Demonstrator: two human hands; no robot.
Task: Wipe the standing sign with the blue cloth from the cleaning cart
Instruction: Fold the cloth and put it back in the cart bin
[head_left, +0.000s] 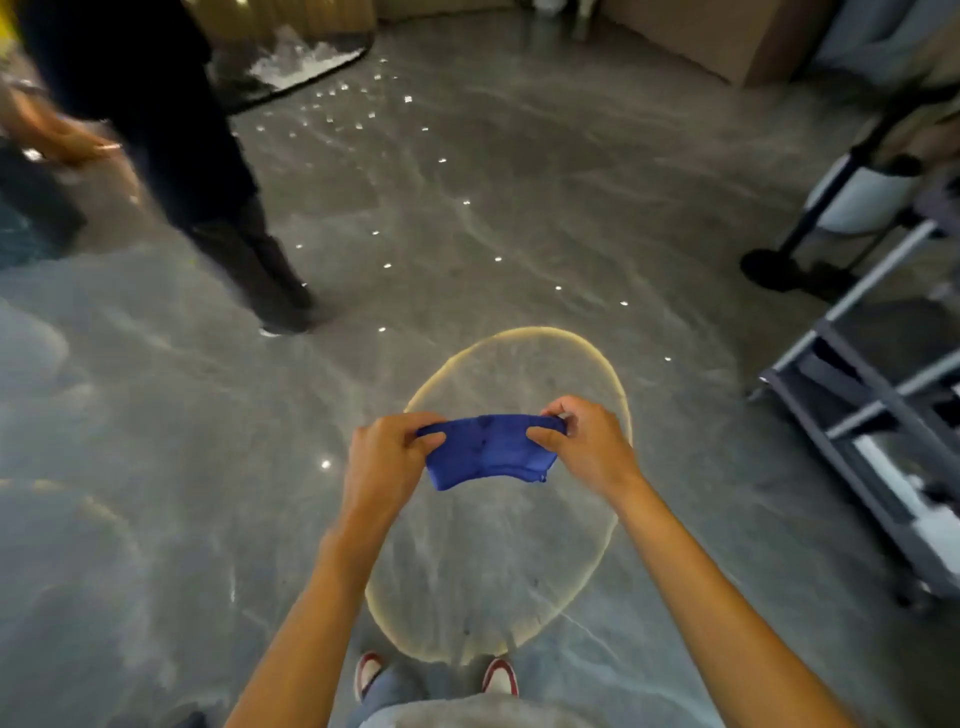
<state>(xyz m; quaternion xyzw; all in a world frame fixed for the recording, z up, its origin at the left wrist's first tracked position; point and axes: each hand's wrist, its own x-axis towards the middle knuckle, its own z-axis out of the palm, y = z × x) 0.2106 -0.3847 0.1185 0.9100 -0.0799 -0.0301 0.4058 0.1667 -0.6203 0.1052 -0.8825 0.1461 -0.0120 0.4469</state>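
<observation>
Over the grey floor (467, 234) we stretch the blue cloth (488, 449) between left hand (382, 457) and right hand (584, 447), fingers pinched on its ends, seemingly to fold a wiping pad.

I hold the blue cloth (491, 451) stretched between my left hand (387, 457) and right hand (582, 447), above the pale ring on the floor (618, 384), with what seems the grey cleaning cart (872, 415) to its right.
</observation>
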